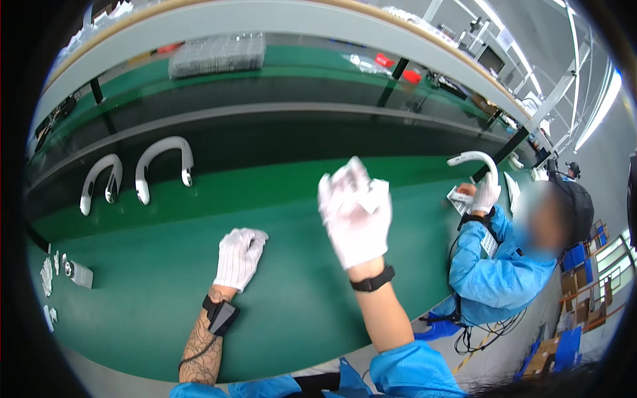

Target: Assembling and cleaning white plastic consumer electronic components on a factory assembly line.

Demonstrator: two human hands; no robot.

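My left hand (240, 259), in a white striped glove, rests on the green tabletop (305, 312) with its fingers loosely bent; nothing shows in it. Raised over the table to its right is my right hand (356, 219), also in a white glove. Its fingers are curled in and a little blurred, around a small white angular piece (371, 198) that I cannot make out. Two white U-shaped neckbands (166, 149) (101, 166) lie side by side at the far left, out of reach of both hands.
At the table's left end stands a small white box-shaped item (79, 273) beside crumpled white scraps (46, 275). A shelf (298, 18) crosses the back, with stacked clear trays (217, 54) below it. A blue-clad co-worker (504, 265) at right holds another white neckband (474, 157).
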